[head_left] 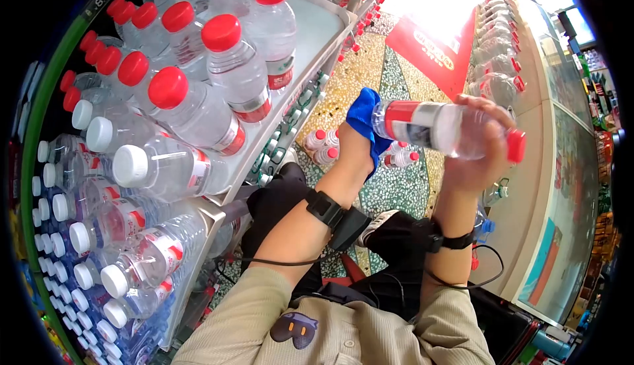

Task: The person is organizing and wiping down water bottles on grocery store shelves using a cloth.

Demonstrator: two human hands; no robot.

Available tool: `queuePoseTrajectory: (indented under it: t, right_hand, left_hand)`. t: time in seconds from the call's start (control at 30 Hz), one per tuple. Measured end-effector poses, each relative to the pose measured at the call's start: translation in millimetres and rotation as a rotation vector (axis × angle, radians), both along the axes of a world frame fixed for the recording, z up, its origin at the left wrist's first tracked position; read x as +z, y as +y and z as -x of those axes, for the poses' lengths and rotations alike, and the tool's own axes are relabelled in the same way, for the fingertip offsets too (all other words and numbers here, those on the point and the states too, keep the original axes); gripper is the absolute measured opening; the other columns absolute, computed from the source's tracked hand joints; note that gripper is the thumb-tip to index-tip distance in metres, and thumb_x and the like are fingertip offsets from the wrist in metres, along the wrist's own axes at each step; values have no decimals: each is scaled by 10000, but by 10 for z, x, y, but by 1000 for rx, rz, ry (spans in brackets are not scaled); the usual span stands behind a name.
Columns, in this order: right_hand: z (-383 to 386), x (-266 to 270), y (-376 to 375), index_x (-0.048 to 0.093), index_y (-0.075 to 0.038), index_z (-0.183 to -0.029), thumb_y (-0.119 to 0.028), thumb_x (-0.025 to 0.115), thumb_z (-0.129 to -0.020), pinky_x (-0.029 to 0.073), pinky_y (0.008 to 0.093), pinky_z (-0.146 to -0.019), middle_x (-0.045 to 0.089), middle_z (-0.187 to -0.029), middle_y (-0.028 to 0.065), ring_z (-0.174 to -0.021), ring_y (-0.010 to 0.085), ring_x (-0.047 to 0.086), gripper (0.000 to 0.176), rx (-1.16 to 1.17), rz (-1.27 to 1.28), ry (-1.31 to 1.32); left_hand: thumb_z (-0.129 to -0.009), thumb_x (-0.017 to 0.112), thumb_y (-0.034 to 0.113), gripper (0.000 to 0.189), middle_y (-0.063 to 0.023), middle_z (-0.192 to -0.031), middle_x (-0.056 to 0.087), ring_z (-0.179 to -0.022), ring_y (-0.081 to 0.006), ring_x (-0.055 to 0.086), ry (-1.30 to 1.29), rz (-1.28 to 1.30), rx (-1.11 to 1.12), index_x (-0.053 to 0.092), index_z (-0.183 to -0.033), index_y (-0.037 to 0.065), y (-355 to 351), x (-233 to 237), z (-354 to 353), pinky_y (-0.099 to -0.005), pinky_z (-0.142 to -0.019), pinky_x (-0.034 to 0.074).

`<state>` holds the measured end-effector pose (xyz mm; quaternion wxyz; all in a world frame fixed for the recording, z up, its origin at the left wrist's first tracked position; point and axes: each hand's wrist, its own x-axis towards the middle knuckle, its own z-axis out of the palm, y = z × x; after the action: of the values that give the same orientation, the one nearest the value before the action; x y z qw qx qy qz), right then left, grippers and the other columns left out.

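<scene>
A clear plastic water bottle [413, 125] with a red cap and a red-and-white label lies nearly sideways in front of me. My right hand [492, 130] is wrapped round its upper part, near the cap. A blue cloth [363, 115] is in my left hand [356, 150], against the base of the bottle; the cloth hides most of the fingers. To the left, several red-capped bottles [234, 68] stand on a shelf [310, 18]. White-capped bottles [148, 259] lie stacked on the rack below and beside them.
More bottles [495, 48] line the right side along a glass-fronted counter [574, 167]. Small red-capped bottles [323, 147] stand on the speckled floor [406, 186] beyond my feet. A red mat [436, 48] lies near the bright doorway. Cables [271, 259] run from bands on both forearms.
</scene>
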<state>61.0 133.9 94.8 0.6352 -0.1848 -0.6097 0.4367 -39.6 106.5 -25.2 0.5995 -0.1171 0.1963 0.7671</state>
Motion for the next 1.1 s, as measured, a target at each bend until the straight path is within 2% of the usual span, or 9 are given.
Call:
queuePoseTrajectory:
  t: [0.17, 0.33, 0.4, 0.43, 0.47, 0.57, 0.77, 0.93, 1.1]
  right_hand:
    - [306, 201, 465, 569, 82, -923, -84, 500, -819, 496, 381, -824, 635, -907, 214, -854, 295, 638, 208, -46, 16, 111]
    - [1066, 365, 831, 604, 74, -900, -77, 541, -838, 490, 307, -794, 651, -894, 167, -856, 217, 633, 174, 220, 115, 7]
    - [1431, 333, 945, 621, 69, -885, -88, 558, -837, 491, 296, -785, 650, -881, 134, -830, 203, 630, 176, 159, -349, -357]
    - [1646, 434, 876, 624, 55, -887, -85, 570, -836, 492, 297, -799, 655, -883, 129, -850, 198, 633, 159, 432, 107, -185]
    - [1873, 449, 926, 622, 48, -909, -100, 584, -838, 489, 289, -787, 661, -882, 121, -836, 190, 632, 169, 521, 239, -183]
    - [2422, 372, 1065, 620, 4, -983, -190, 644, -824, 476, 277, -775, 663, -901, 80, -832, 157, 618, 252, 571, 209, -281]
    - [2965, 563, 797, 626, -54, -1049, -356, 664, -840, 495, 297, -702, 640, -949, 51, -865, 139, 589, 370, 549, 102, -883]
    - [3215, 495, 852, 564, -89, -1196, -453, 645, -842, 512, 362, -776, 600, -1143, 102, -1088, 207, 557, 514, 695, 44, -1004]
    - [3282, 386, 940, 510, -49, -1258, -494, 645, -825, 483, 412, -891, 565, -1203, 140, -1121, 267, 540, 636, 690, -120, -1078]
  left_hand:
    - [-901, 573, 421, 260, -4, -673, 559, -586, -160, 586, 374, -8, -312, 547, -831, 172, 116, -297, 1, -315, -535, 473]
    - [-909, 516, 517, 372, -12, -648, 569, -549, -165, 566, -103, -166, -31, 568, -780, 172, -13, 85, 35, -315, -533, 495]
    - [-915, 479, 547, 384, -5, -659, 598, -556, -160, 571, -103, 10, 1, 573, -795, 194, 71, 12, -33, -315, -523, 490]
    - [-918, 467, 554, 390, -5, -665, 608, -562, -159, 577, -97, 106, -19, 577, -801, 199, 97, 15, -40, -316, -522, 491]
    - [-919, 458, 559, 387, -2, -703, 629, -593, -156, 597, -90, 175, -38, 590, -834, 206, 55, 147, -3, -319, -535, 506]
    - [-922, 463, 551, 365, -9, -775, 656, -669, -164, 631, -127, -27, -5, 602, -938, 213, 50, 11, 24, -336, -593, 537]
    - [-917, 494, 531, 342, -10, -806, 665, -694, -169, 642, -214, -60, 22, 603, -976, 212, -12, 56, 218, -343, -604, 539]
    - [-910, 493, 549, 353, 7, -782, 645, -678, -143, 630, -195, -39, 29, 591, -955, 213, -11, 95, 275, -308, -584, 529]
    - [-906, 496, 553, 352, 4, -768, 640, -657, -144, 622, -211, -74, 45, 587, -934, 213, -4, 116, 276, -306, -569, 521]
